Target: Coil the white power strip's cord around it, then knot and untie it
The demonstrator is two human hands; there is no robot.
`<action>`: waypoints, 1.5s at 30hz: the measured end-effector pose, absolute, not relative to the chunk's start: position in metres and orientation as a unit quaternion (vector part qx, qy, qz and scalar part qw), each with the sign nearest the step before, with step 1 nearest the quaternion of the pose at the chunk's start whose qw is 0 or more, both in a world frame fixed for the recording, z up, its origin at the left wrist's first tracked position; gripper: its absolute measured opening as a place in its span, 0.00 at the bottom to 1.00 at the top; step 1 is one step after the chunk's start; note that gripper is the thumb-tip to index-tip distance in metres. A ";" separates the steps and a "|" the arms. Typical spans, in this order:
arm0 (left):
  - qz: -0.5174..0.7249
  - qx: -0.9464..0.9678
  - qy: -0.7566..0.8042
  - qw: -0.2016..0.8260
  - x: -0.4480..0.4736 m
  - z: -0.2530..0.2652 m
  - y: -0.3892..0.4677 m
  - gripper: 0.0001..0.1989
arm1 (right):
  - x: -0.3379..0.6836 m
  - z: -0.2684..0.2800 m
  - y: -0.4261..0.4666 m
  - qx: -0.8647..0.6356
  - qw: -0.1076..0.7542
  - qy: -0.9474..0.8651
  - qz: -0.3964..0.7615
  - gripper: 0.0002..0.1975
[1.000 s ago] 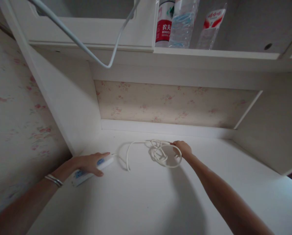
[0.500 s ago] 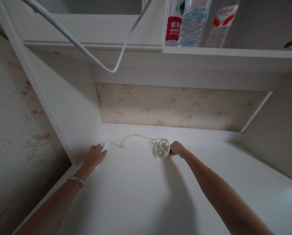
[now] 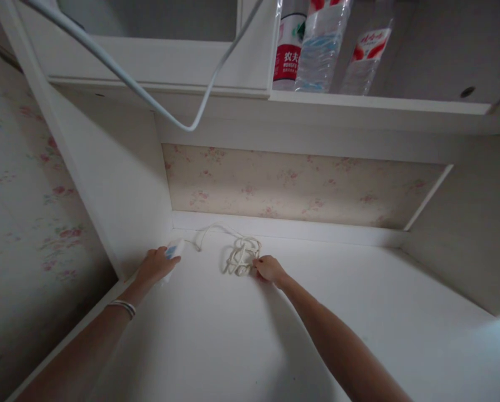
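My left hand (image 3: 155,265) is closed around a white power strip (image 3: 175,249) with a bluish patch on top, near the left side panel; the hand covers much of it. From the strip's far end a thin white cord (image 3: 210,228) arcs along the back of the white desktop. It leads into a loose bundle of coiled cord (image 3: 244,255) near the middle. My right hand (image 3: 269,268) pinches the right side of that bundle, with the fingertips partly hidden.
A shelf (image 3: 379,105) overhangs the desktop (image 3: 216,329) and holds several plastic bottles (image 3: 321,56). A thick white cable (image 3: 187,127) hangs down in front at upper left. Side panels (image 3: 107,162) enclose the desktop, and floral wallpaper (image 3: 300,184) shows behind.
My right hand has moved left with the cord bundle, closer to the power strip, and the bundle lies looser. My left hand stays on the strip. The view has shifted slightly.
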State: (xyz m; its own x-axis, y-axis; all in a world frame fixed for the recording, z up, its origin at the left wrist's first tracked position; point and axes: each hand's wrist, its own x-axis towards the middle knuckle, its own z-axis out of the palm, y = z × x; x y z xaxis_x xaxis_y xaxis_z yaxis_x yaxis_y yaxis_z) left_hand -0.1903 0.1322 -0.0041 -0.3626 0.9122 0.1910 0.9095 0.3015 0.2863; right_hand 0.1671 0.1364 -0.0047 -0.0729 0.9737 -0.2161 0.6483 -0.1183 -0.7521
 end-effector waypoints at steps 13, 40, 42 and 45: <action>0.370 0.686 0.545 0.308 -0.003 -0.006 0.010 0.18 | 0.167 -0.026 -0.008 -0.562 0.338 -0.643 0.396 0.22; 0.318 0.687 0.493 0.429 0.018 -0.028 -0.003 0.22 | 0.165 -0.030 -0.027 -0.475 0.309 -0.659 0.494 0.21; 0.319 0.687 0.491 0.431 0.018 -0.029 -0.002 0.22 | 0.165 -0.029 -0.028 -0.475 0.312 -0.657 0.495 0.22; 0.325 0.688 0.490 0.425 0.018 -0.030 -0.002 0.22 | 0.166 -0.028 -0.029 -0.471 0.311 -0.658 0.499 0.22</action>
